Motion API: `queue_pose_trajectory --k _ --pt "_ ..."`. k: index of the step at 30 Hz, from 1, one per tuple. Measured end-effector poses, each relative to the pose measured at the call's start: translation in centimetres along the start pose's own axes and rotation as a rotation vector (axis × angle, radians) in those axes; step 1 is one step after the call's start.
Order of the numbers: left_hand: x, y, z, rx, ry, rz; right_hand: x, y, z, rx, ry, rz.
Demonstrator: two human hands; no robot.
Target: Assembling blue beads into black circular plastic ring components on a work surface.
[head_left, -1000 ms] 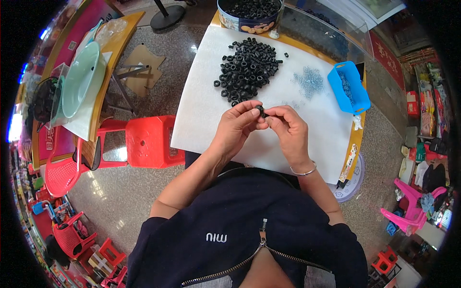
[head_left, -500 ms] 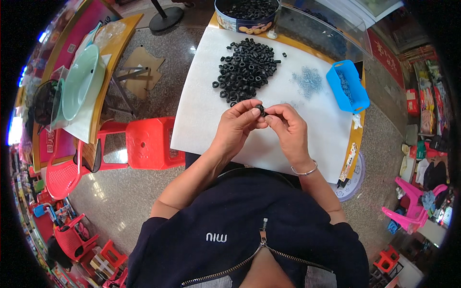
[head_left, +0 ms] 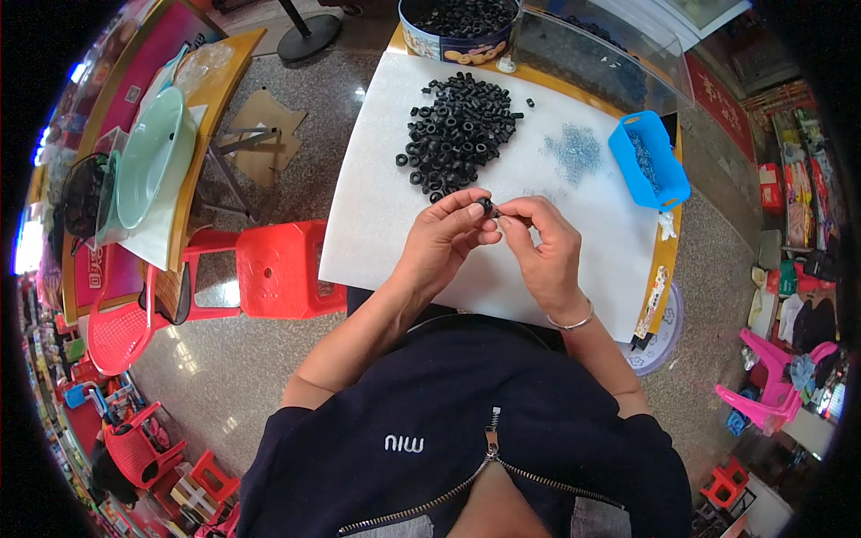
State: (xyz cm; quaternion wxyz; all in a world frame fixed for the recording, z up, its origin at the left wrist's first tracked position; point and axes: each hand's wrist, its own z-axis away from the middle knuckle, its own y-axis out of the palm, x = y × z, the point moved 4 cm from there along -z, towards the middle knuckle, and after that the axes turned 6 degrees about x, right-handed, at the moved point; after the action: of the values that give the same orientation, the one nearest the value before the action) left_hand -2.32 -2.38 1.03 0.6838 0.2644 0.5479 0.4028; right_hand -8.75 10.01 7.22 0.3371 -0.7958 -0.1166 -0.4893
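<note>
My left hand (head_left: 444, 231) pinches a small black ring-shaped part (head_left: 485, 204) between thumb and fingertips over the white-covered table. Right beside it, my right hand (head_left: 544, 244) has its thumb and forefinger pressed together at the ring's edge, on something too small to make out. Just beyond my hands lies a heap of black ring-shaped parts (head_left: 459, 125). To its right, small pale-blue pieces (head_left: 575, 151) are scattered on the white sheet (head_left: 377, 179). A blue plastic basket (head_left: 625, 170) with more such pieces stands at the table's right edge.
A round tin (head_left: 462, 51) full of black parts sits at the far edge, near a clear-sided case (head_left: 583, 63). A red stool (head_left: 278, 269) stands left of the table. Farther left, a side table bears a pale-green basin (head_left: 148, 170). A pink stool (head_left: 762, 386) is at the right.
My right hand has shifted slightly right, its fingertips drawing a little away from the ring. The ring in my left hand has turned slightly.
</note>
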Motion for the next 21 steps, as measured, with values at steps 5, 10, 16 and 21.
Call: queue_pose_trajectory --k 5,10,16,21 --pt "0.2 0.0 0.1 -0.002 -0.053 0.083 0.2 -0.6 -0.3 -0.016 0.027 -0.115" --pt "0.2 0.3 0.2 0.076 -0.047 0.039 0.6 -0.6 -0.7 0.069 0.038 -0.093" --pt "0.0 0.4 0.5 0.064 -0.045 -0.010 0.9 -0.3 -0.8 0.078 0.017 -0.055" --pt "-0.3 0.5 0.7 0.035 -0.022 -0.088 1.3 -0.5 -0.9 0.114 -0.006 0.033"
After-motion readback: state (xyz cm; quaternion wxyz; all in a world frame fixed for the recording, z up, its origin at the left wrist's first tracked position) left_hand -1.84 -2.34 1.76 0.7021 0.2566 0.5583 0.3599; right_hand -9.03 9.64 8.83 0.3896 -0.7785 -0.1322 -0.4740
